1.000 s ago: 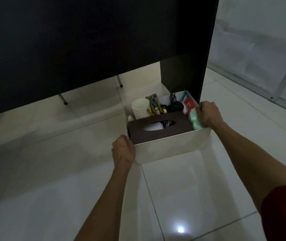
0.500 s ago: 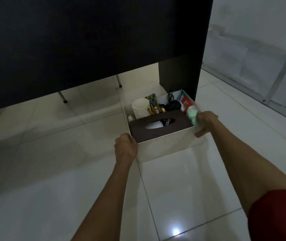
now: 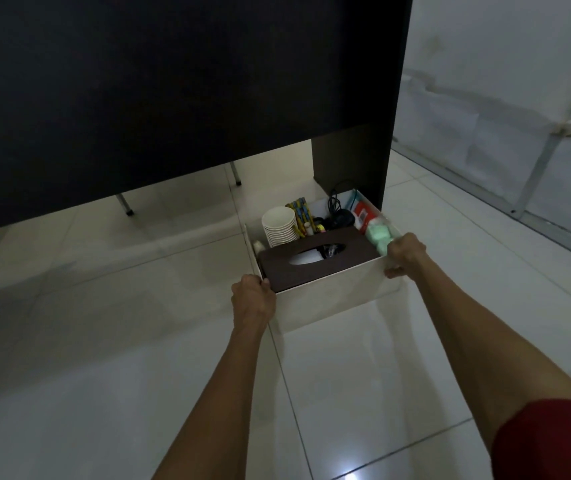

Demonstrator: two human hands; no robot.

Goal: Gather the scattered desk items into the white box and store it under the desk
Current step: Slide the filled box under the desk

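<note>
A: The right hand (image 3: 403,254) has been shifted! A second ago it was laid over the side rim, on top of the green item (image 3: 379,235); now its fingers are curled round the near right corner of the white box (image 3: 332,292).

B: And the left hand (image 3: 253,299) is kept where it was, fingers clamped over the near left corner. So the box is now gripped at both near corners, squarely between the two hands.

A: The box is set on the floor (image 3: 138,375), just beyond the fingertips. Its far end is already tucked beside the side panel (image 3: 350,157) of the desk (image 3: 173,81).

B: The load is packed: a brown tissue box (image 3: 315,258) right behind the fingers, a stack of white cups (image 3: 279,225) and a black cable (image 3: 337,209) farther off.

A: Gathering looks finished, then. A push away from the hands seems to be all that is needed.

B: Compared with before, the box itself is barely displaced; only the right grip is changed. The near half is not yet covered by the desk.
</note>
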